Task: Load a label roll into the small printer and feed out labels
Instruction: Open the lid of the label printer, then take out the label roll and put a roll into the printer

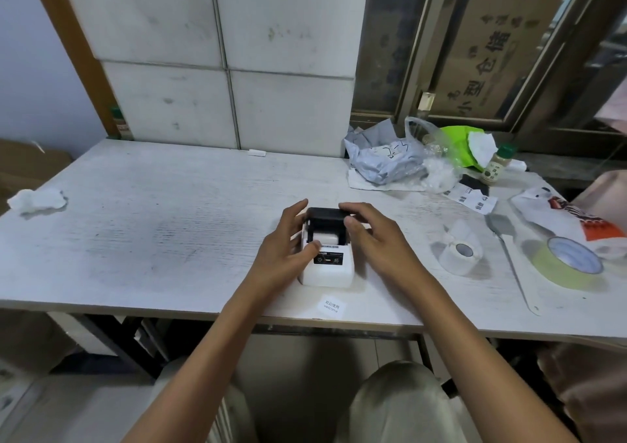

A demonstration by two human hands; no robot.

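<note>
A small white printer stands on the white table near its front edge. Its black lid is tipped open at the back, and a white label roll lies in the bay. My left hand holds the printer's left side, thumb resting at the bay's front edge. My right hand grips the right side, fingers curled over the black lid. A second white label roll lies on the table to the right. A single printed label lies in front of the printer.
A yellowish tape roll and a long backing strip lie at the right. Grey and green mailer bags, a small green-capped bottle and loose labels crowd the back right. A crumpled tissue sits far left.
</note>
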